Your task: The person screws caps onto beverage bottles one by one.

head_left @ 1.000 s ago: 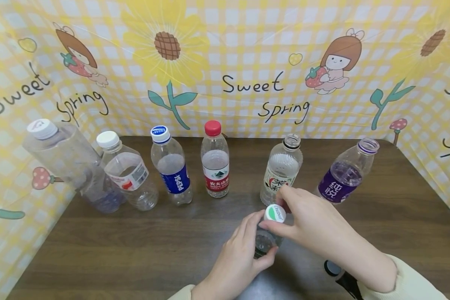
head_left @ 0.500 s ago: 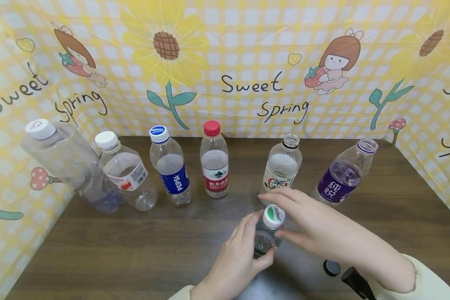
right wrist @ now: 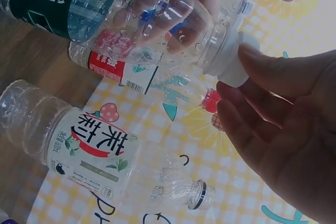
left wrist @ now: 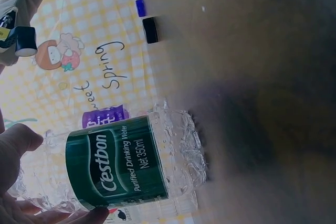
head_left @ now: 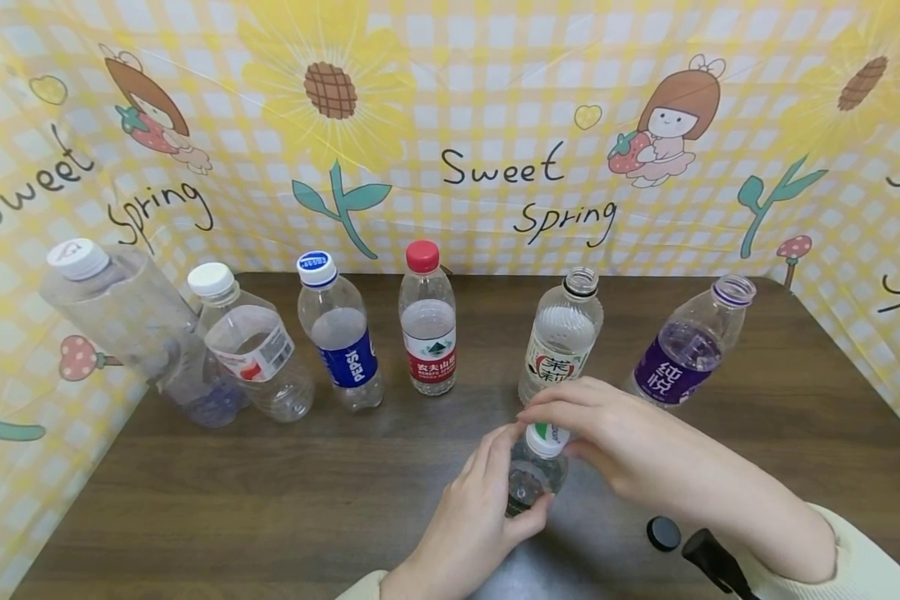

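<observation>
A clear C'estbon water bottle (left wrist: pixel 121 163) with a green label stands near the table's front. My left hand (head_left: pixel 468 517) grips its upper body, thumb on one side and fingers on the other. At the top is a white bottle cap (right wrist: pixel 231 69) with a green and white print. My right hand (head_left: pixel 615 442) pinches this cap; in the right wrist view the thumb (right wrist: pixel 268 66) presses its side, with the fingers curled around below. Behind the hands stands an uncapped jasmine tea bottle (head_left: pixel 562 333). To its right is an uncapped bottle with a purple label (head_left: pixel 678 367).
Left of centre stand a red-capped bottle (head_left: pixel 427 333), a Pepsi bottle (head_left: pixel 341 346), a white-capped bottle (head_left: pixel 251 342) and a large bottle (head_left: pixel 135 317). A black cap (head_left: pixel 663 534) lies under the right forearm; a blue cap (left wrist: pixel 140 8) lies close to it.
My right hand has let go of the cap, turned and moved back onto it. The white cap's print has rotated. My left hand keeps its grip on the bottle.
</observation>
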Action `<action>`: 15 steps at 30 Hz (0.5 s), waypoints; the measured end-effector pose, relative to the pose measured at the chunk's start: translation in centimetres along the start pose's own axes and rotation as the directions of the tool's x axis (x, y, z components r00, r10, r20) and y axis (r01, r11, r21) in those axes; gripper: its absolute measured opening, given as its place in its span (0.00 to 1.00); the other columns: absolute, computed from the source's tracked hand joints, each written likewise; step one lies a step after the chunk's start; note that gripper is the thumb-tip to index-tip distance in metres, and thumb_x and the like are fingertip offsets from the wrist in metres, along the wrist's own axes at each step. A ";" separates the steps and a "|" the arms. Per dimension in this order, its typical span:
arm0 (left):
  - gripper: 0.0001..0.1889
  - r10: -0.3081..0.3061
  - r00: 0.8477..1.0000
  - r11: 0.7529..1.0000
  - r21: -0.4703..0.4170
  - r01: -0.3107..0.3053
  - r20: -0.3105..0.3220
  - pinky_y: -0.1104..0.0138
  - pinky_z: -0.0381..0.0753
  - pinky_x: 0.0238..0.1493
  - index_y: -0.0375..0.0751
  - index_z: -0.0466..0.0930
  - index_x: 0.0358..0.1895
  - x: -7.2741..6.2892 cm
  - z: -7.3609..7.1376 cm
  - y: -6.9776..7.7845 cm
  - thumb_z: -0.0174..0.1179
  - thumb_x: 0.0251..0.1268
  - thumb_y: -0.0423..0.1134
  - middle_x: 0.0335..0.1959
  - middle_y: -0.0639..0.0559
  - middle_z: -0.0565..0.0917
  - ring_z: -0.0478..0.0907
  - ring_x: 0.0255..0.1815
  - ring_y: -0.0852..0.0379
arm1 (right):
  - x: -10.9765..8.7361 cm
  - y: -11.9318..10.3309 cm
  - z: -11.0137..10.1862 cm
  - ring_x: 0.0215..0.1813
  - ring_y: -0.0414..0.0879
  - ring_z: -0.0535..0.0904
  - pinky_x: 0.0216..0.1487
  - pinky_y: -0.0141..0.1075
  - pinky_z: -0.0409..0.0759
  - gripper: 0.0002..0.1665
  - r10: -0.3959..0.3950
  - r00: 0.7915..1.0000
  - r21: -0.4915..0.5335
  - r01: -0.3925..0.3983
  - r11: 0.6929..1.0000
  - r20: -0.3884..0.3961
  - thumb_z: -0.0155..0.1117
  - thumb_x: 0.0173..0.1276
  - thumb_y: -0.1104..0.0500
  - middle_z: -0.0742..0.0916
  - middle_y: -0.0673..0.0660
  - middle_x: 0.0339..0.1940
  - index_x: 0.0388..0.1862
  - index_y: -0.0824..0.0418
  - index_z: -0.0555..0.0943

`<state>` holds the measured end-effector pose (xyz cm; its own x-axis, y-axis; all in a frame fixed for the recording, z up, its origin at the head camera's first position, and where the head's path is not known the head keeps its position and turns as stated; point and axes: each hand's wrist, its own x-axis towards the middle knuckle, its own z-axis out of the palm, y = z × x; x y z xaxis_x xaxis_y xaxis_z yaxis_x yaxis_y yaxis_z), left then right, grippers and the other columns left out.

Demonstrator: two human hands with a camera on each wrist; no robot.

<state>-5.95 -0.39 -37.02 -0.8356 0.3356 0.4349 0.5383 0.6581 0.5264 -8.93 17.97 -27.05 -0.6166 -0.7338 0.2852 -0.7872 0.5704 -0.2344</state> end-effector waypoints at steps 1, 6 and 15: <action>0.34 0.002 1.000 1.000 -0.002 -0.002 -0.002 0.61 0.83 0.46 0.40 0.65 0.62 0.0 0.0 0.0 0.69 0.53 0.44 0.56 0.49 0.76 0.78 0.52 0.57 | 0.0 0.0 0.0 0.57 0.45 0.78 0.56 0.43 0.79 0.28 0.008 1.000 -0.005 -0.008 1.000 0.004 0.68 0.53 0.70 0.83 0.48 0.54 0.55 0.56 0.79; 0.34 0.005 1.000 1.000 -0.013 -0.005 -0.002 0.62 0.83 0.45 0.40 0.65 0.63 0.0 0.0 -0.1 0.68 0.53 0.44 0.55 0.49 0.76 0.78 0.51 0.58 | 0.2 -0.2 -0.1 0.51 0.41 0.78 0.51 0.38 0.80 0.22 0.060 0.998 -0.019 -0.060 0.998 -0.006 0.71 0.55 0.62 0.83 0.46 0.49 0.51 0.54 0.81; 0.35 -0.008 1.000 1.000 -0.023 0.008 0.008 0.62 0.83 0.44 0.41 0.63 0.64 0.0 0.0 0.0 0.69 0.53 0.44 0.56 0.49 0.76 0.79 0.50 0.57 | 0.3 -0.5 0.1 0.47 0.39 0.77 0.47 0.36 0.80 0.21 0.142 0.988 -0.064 -0.146 0.987 -0.063 0.74 0.50 0.51 0.83 0.44 0.43 0.44 0.53 0.81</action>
<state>-5.97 -0.42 -37.07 -0.8406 0.3359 0.4250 0.5341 0.6451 0.5465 -8.75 17.38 -26.97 -0.7215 -0.6206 0.3071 -0.6877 0.6939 -0.2135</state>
